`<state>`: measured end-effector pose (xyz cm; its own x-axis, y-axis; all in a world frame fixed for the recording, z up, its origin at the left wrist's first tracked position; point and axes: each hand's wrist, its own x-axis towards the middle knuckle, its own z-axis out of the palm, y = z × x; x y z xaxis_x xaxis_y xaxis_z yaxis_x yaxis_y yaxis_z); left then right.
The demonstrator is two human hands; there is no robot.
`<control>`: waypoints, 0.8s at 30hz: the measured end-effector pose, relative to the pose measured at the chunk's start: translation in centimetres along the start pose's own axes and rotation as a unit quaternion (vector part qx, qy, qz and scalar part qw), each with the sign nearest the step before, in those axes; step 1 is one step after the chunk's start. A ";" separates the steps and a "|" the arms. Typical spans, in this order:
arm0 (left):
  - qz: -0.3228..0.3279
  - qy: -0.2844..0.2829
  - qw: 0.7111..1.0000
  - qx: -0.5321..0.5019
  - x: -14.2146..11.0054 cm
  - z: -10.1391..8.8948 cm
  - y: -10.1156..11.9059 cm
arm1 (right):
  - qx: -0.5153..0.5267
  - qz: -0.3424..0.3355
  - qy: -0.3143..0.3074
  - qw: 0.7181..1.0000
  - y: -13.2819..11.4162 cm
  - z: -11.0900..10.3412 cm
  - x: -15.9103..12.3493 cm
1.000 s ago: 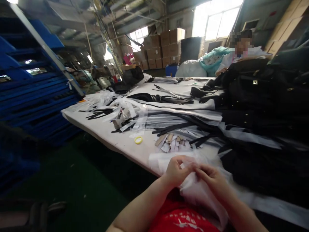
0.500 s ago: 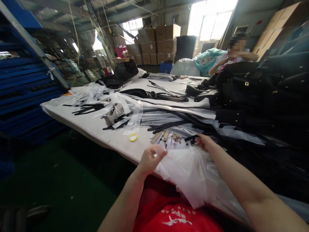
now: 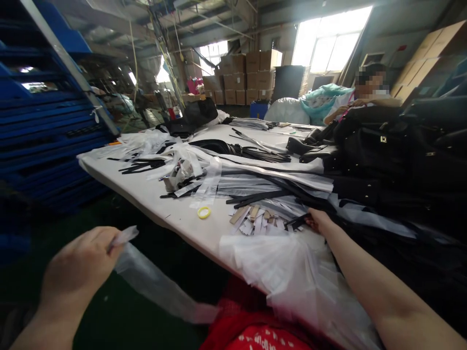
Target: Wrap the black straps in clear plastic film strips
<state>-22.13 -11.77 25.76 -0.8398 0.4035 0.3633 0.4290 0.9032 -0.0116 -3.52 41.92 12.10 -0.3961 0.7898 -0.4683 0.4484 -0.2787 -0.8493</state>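
My left hand (image 3: 85, 267) is closed on one end of a translucent plastic strip (image 3: 156, 282), out to the left beyond the table edge. The strip hangs down from it toward my red shirt. On the right, my right hand (image 3: 316, 219) pinches the end of a black strap (image 3: 297, 222) at the table. Between the hands, a pile of translucent plastic sleeves (image 3: 277, 262) lies over the near edge. Just behind the pile are several small beige and white card pieces (image 3: 255, 218).
A yellow ring (image 3: 204, 212) lies on the white table (image 3: 134, 187). Black straps (image 3: 255, 197) and plastic-wrapped strips (image 3: 251, 183) spread across it. Black bags (image 3: 401, 155) are heaped at right, where another person (image 3: 372, 97) sits. Blue stacked panels (image 3: 47, 146) stand at left.
My left hand has moved from the plastic pile far to the left, pulling one strip away. My right hand stays near the black strap. The view has shifted slightly.
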 end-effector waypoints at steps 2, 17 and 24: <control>0.019 -0.106 0.981 -0.160 -1.2 0.9 2.5 | -0.002 -0.050 -0.024 0.998 -1.1 1.5 -1.9; 0.149 -0.463 0.623 -0.613 -4.1 8.7 20.7 | -0.015 -0.445 -0.178 0.878 -1.6 0.9 -18.1; 0.200 -0.481 0.614 -0.594 -3.6 7.6 20.9 | -0.071 -0.337 -0.232 0.910 -1.3 1.1 -17.3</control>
<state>-12.68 6.72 17.15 -0.1511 0.9735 -0.1715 0.1258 0.1911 0.9735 1.89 28.07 21.04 -0.9002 0.4303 0.0666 0.0646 0.2832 -0.9569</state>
